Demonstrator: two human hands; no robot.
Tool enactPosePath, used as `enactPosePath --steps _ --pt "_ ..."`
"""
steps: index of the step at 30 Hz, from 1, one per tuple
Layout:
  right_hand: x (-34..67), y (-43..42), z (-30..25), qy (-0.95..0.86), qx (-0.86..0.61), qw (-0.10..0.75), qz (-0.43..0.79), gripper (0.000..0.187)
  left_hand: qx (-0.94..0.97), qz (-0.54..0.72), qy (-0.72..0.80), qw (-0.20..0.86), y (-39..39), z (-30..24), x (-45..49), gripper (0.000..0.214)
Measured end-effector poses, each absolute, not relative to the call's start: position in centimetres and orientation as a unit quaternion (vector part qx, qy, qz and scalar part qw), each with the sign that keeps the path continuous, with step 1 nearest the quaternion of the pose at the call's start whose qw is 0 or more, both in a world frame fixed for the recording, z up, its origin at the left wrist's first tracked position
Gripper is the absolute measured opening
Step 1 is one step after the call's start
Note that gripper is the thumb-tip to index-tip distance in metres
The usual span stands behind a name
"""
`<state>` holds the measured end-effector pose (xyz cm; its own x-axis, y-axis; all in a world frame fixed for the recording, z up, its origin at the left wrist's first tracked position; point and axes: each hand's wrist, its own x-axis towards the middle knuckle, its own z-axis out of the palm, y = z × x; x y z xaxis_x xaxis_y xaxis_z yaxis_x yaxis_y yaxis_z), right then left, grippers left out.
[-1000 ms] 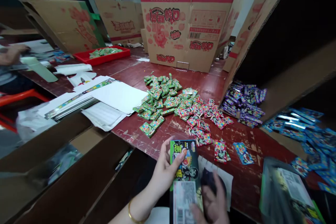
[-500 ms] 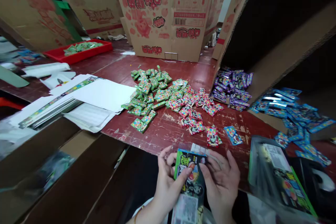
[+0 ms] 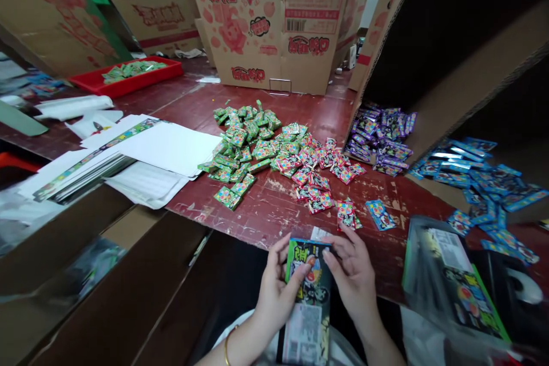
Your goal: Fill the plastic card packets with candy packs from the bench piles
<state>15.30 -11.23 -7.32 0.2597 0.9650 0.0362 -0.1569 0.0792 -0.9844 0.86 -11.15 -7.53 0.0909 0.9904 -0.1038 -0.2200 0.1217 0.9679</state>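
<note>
A printed packaging bag (image 3: 316,293), black and green with a pale text panel, is held upright in front of me over the table's near edge. My left hand (image 3: 277,280) grips its left side, thumb across the front. At the upper right corner, my right hand (image 3: 352,267) pinches the bag between thumb and fingers. The bag's inside is hidden from me. Just beyond the hands lie red sachets (image 3: 319,201) and a single blue sachet (image 3: 380,215). Green sachets (image 3: 234,174) are heaped farther left.
Purple sachets (image 3: 381,134) spill from a tilted carton (image 3: 437,120); more blue sachets (image 3: 489,194) lie right. Stacked similar bags (image 3: 454,280) stand at the right edge. White sheets (image 3: 171,146) and a red tray (image 3: 124,87) are left. A large carton (image 3: 274,63) stands behind.
My right hand has drawn its fingers in closer at the bag's upper right corner. The bag stays in my left hand. The view has shifted slightly.
</note>
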Motion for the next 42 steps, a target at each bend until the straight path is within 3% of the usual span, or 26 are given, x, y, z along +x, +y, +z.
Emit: enactPosePath --steps 9,16,19,22,28,37,42 --pt "16.7 -10.6 -7.4 -0.359 -0.476 0.58 0.555 0.064 0.486 0.479 0.442 0.581 -11.2 -7.7 1.1 0.047" --pt "15.1 -12.1 -7.5 -0.449 -0.495 0.602 0.437 0.052 0.508 0.481 0.429 0.572 -8.2 -7.4 0.3 0.014" --pt "14.4 -12.0 -7.8 -0.458 -0.497 0.619 0.399 0.05 0.465 0.518 0.375 0.613 -7.1 -7.5 0.5 0.017" --pt "14.4 -11.7 -7.9 -0.437 -0.496 0.653 0.369 0.061 0.421 0.52 0.364 0.647 -6.8 -7.1 0.6 0.024" --pt "15.8 -11.3 -5.7 -0.422 -0.526 0.582 0.454 0.071 0.488 0.416 0.393 0.66 -6.8 -4.9 -0.2 0.019" --pt "18.4 -9.0 -4.1 -0.291 -0.522 0.511 0.618 0.072 0.398 0.394 0.449 0.696 -6.1 -4.5 1.0 0.027" --pt "18.7 -9.1 -4.8 -0.275 -0.521 0.508 0.628 0.073 0.47 0.356 0.455 0.667 -5.2 -4.9 1.2 0.03"
